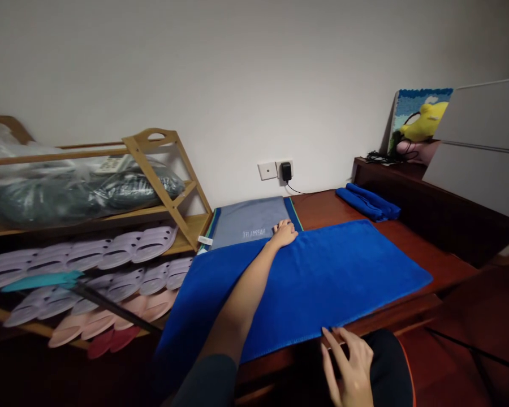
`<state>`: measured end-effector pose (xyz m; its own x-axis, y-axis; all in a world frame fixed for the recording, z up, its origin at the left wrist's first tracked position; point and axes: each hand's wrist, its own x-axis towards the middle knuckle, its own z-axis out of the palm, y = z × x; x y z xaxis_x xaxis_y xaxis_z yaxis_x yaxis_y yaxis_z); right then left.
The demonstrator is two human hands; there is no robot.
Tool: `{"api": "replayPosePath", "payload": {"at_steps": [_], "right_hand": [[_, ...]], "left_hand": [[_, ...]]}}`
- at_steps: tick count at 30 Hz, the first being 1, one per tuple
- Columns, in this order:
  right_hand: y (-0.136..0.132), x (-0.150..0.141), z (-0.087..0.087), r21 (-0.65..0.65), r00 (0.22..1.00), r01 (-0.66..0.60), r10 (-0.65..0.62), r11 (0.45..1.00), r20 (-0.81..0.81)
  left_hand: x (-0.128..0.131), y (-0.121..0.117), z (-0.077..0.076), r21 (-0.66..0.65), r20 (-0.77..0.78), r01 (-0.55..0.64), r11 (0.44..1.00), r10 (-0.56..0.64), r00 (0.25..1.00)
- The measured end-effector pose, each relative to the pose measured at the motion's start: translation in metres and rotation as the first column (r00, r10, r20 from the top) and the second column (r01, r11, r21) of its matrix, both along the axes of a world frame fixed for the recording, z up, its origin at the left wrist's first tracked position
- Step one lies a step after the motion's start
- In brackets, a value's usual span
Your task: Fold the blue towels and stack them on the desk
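Observation:
A bright blue towel (pixel 322 277) lies spread flat on a dark wooden surface (pixel 445 257). My left hand (pixel 285 233) reaches across it and its curled fingers press on the towel's far edge, beside a grey towel (pixel 250 221) with blue borders. At the towel's near edge, my right hand (pixel 351 364) rests with its fingers apart and fingertips touching the hem. Neither hand lifts anything.
A folded blue towel (pixel 369 202) lies at the back right. A wooden shoe rack (pixel 169 186) with several pale slippers (pixel 123 251) stands on the left. A wall socket with a charger (pixel 285 170) is behind. A raised wooden ledge (pixel 432 198) holds a picture and a grey board.

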<state>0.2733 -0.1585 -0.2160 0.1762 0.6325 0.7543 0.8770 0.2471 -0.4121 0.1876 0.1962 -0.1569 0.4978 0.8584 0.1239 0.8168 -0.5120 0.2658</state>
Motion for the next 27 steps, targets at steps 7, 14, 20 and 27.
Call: {"api": "replayPosePath", "payload": {"at_steps": [7, 14, 20, 27], "right_hand": [[0.013, -0.015, -0.004, -0.355, 0.34, -0.493, -0.2, 0.795, -0.919], [0.025, -0.022, 0.006, -0.301, 0.236, -0.436, -0.215, 0.848, -0.948], [0.022, -0.023, 0.005, -0.214, 0.217, -0.434, -0.129, 0.875, -0.968], [0.018, -0.022, 0.009, -0.219, 0.262, -0.414, -0.115, 0.884, -0.958]], "left_hand": [[0.0, 0.004, 0.01, -0.059, -0.019, -0.007, 0.998, 0.006, 1.0], [0.0, 0.008, 0.018, -0.11, 0.002, -0.013, 0.994, 0.013, 1.0], [0.0, 0.007, 0.027, -0.176, 0.064, -0.038, 0.984, 0.05, 0.997], [0.001, 0.01, 0.035, -0.251, 0.197, -0.038, 0.967, 0.089, 0.976]]}}
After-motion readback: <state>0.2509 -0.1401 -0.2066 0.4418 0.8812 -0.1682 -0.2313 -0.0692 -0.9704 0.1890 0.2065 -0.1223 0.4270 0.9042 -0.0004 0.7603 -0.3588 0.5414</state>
